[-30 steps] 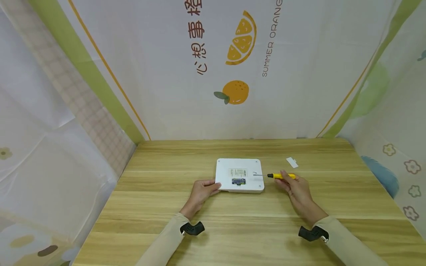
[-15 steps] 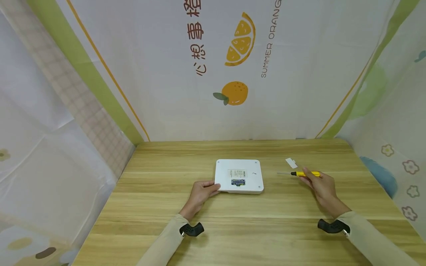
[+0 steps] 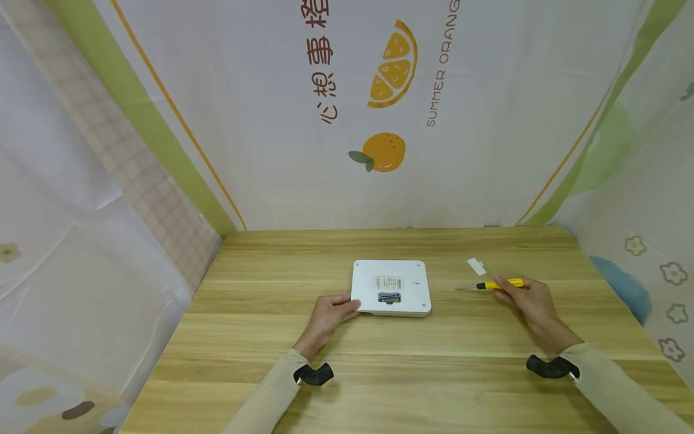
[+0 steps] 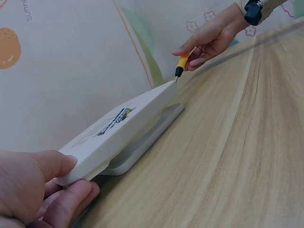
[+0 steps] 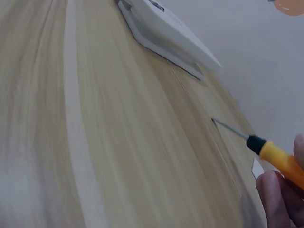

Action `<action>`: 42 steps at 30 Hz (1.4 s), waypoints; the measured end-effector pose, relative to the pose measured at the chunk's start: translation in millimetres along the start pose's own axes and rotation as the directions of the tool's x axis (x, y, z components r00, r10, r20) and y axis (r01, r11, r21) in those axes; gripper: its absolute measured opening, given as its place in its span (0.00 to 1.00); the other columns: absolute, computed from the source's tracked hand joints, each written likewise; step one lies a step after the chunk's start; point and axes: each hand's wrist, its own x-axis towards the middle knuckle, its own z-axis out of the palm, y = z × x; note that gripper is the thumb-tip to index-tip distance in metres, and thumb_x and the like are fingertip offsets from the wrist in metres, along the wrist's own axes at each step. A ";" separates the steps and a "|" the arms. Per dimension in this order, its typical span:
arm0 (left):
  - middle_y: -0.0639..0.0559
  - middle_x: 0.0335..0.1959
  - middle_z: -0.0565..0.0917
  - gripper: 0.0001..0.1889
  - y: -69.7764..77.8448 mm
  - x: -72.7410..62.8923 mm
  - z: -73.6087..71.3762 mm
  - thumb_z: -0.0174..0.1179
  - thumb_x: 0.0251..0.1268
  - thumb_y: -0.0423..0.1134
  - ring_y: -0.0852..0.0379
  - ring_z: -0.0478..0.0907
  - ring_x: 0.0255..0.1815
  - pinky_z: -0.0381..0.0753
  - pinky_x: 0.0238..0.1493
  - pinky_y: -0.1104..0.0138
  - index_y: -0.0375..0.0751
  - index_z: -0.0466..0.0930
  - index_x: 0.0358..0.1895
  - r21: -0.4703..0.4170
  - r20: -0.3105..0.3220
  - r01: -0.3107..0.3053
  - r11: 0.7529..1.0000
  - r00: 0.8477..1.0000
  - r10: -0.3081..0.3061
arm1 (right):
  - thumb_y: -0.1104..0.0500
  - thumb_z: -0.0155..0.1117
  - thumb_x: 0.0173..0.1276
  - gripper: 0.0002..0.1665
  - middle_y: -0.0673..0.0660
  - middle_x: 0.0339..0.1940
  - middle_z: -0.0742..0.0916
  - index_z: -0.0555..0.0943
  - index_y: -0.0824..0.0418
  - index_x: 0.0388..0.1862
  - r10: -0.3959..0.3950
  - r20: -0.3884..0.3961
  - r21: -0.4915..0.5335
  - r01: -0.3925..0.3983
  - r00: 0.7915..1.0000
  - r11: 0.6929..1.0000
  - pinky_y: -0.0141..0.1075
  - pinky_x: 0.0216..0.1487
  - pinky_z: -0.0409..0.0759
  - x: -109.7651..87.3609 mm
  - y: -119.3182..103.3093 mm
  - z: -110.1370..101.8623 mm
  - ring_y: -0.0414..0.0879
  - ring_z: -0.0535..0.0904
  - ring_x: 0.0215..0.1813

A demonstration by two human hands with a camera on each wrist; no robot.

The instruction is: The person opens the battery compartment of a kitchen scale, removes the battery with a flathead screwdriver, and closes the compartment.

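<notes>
A flat white kitchen scale (image 3: 388, 271) lies underside up on the table, its thinner plate below it in the left wrist view. Blue batteries (image 3: 389, 297) show in its uncovered compartment below a printed label. My left hand (image 3: 328, 317) pinches the near left corner, thumb on top and fingers beneath. To the right, my right hand (image 3: 534, 308) holds a screwdriver (image 3: 506, 283) by its yellow handle. The thin metal shaft points left towards the scale, and in the head view its tip is a short way off the scale's right edge.
A small white battery cover (image 3: 477, 266) lies on the wooden table (image 3: 390, 374) beyond the screwdriver. Behind the table hangs a printed cloth (image 3: 271, 150) with orange pictures, and patterned cloths close off both sides.
My right hand has drawn the screwdriver back to the right, from over the scale to beside it, and its tip now dips slightly. My left hand and the scale have stayed put.
</notes>
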 end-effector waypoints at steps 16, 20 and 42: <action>0.28 0.51 0.85 0.15 1.0 -1.0 0.1 0.64 0.69 0.26 0.52 0.86 0.47 0.90 0.52 0.64 0.18 0.81 0.54 0.017 -0.001 0.004 1.000 1.000 -0.004 | 0.51 0.77 0.64 0.16 0.65 0.48 0.90 0.92 0.61 0.44 -0.450 0.228 -0.740 0.454 0.864 0.496 0.56 0.48 0.86 4.6 3.8 -16.1 0.65 0.84 0.50; 0.28 0.52 0.84 0.15 1.4 -1.7 0.0 0.64 0.69 0.26 0.51 0.86 0.48 0.89 0.52 0.64 0.18 0.81 0.55 0.017 -0.002 -0.002 1.000 1.000 0.002 | 0.53 0.77 0.64 0.19 0.67 0.50 0.89 0.90 0.67 0.45 -0.477 0.235 -0.745 0.472 0.847 0.471 0.67 0.52 0.79 2.9 8.3 -11.5 0.70 0.80 0.53; 0.29 0.51 0.85 0.15 2.0 -1.5 0.2 0.65 0.69 0.26 0.52 0.87 0.47 0.90 0.52 0.64 0.18 0.81 0.55 0.011 -0.006 0.001 1.000 1.000 -0.001 | 0.55 0.72 0.71 0.20 0.72 0.51 0.88 0.87 0.68 0.53 -0.536 0.249 -0.753 0.509 0.807 0.417 0.66 0.44 0.85 7.7 -6.4 0.2 0.69 0.84 0.48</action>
